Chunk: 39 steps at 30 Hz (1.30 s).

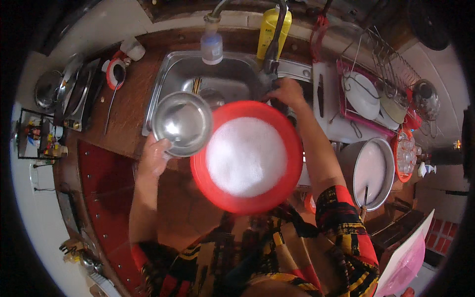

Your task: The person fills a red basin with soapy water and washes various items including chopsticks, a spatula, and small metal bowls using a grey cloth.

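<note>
My left hand (155,154) grips the rim of a shiny metal bowl (183,124), thumb on top, over the near left corner of the steel sink (163,80). A red plastic basin (245,206) sits in front of me at the sink's near edge, filled with something white that may be suds. Past its far right rim, my right hand (290,92) is beside the dark faucet (272,63). Its fingertips are blurred and partly hidden, so whether they grip anything is unclear. Inside the sink, thin sticks (196,85) lean near another partly covered vessel.
A plastic bottle (212,48) and a yellow bottle (272,33) stand behind the sink. To the right are a knife (320,95), a dish rack with plates (360,94) and a large metal pot (389,178) with pale contents. A ladle (113,98) and a stove (79,92) are left.
</note>
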Each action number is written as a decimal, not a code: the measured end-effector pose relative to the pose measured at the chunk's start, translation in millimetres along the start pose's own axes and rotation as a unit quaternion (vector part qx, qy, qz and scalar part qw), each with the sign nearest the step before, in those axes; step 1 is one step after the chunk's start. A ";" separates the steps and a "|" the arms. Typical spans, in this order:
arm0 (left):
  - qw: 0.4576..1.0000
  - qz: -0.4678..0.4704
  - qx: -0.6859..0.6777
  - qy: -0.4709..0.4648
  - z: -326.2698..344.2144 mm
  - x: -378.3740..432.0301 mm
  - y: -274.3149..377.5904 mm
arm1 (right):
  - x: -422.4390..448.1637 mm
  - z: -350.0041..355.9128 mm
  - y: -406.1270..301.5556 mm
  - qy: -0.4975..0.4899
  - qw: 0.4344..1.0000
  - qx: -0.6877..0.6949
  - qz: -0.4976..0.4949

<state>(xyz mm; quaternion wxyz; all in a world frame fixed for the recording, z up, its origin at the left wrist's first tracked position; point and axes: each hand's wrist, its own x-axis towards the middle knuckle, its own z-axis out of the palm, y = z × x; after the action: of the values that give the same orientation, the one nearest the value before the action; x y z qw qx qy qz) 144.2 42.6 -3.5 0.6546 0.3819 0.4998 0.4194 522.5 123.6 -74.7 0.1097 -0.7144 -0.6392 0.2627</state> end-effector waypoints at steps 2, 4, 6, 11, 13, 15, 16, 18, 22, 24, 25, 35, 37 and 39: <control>0.995 -0.026 -0.077 -0.061 16.8 -9.3 -9.1 | -22.3 -21.7 -2.3 0.159 0.987 -0.028 0.014; 0.993 -0.057 -0.076 -0.069 50.7 -18.8 -9.7 | -50.8 -51.4 -18.3 0.174 0.984 -0.029 0.009; 0.987 -0.104 -0.097 -0.080 62.8 -20.0 -35.9 | -80.3 -72.3 -34.6 0.204 0.978 -0.041 -0.016; 0.987 -0.085 0.131 0.045 56.9 -0.6 -118.4 | -126.3 -84.9 -51.7 0.139 0.979 0.146 -0.027; 0.947 0.008 0.307 0.095 54.0 6.6 -129.9 | -133.9 -66.5 -45.3 0.074 0.975 0.209 -0.034; 0.876 0.044 0.471 0.097 56.9 10.9 -120.6 | -143.3 -45.8 -46.4 0.052 0.990 0.124 -0.049; 0.876 0.046 0.472 0.092 69.6 10.2 -109.6 | -147.6 -33.8 -46.5 0.048 0.997 0.045 -0.045; 0.803 0.017 0.590 0.081 106.5 -8.5 -75.7 | -154.5 -3.1 -41.1 0.074 0.990 -0.078 -0.089; 0.679 0.218 0.686 0.147 118.8 -19.3 -83.8 | -163.9 28.8 -46.0 0.021 0.972 -0.124 -0.199; 0.672 0.227 0.687 0.156 122.1 -17.6 -92.0 | -168.1 51.4 -38.1 0.018 0.963 -0.163 -0.216; 0.665 0.236 0.689 0.166 125.5 -19.0 -91.1 | -168.1 63.7 -33.1 0.016 0.951 -0.201 -0.234; 0.893 0.144 0.390 0.173 109.1 4.9 -134.5 | -150.3 93.2 -33.7 0.085 0.973 0.196 -0.090; 0.890 0.148 0.394 0.174 109.0 5.3 -138.7 | -161.7 79.2 -53.4 0.104 0.974 0.188 -0.074; 0.906 0.147 0.365 0.155 110.5 8.2 -139.3 | -165.0 70.3 -65.5 0.063 0.969 0.234 -0.047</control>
<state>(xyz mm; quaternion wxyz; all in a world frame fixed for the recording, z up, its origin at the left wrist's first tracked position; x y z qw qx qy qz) 276.4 -8.3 -111.2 0.3143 0.5937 0.6513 0.3529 422.8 -38.8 -62.5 0.3266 -0.6531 -0.5844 0.3539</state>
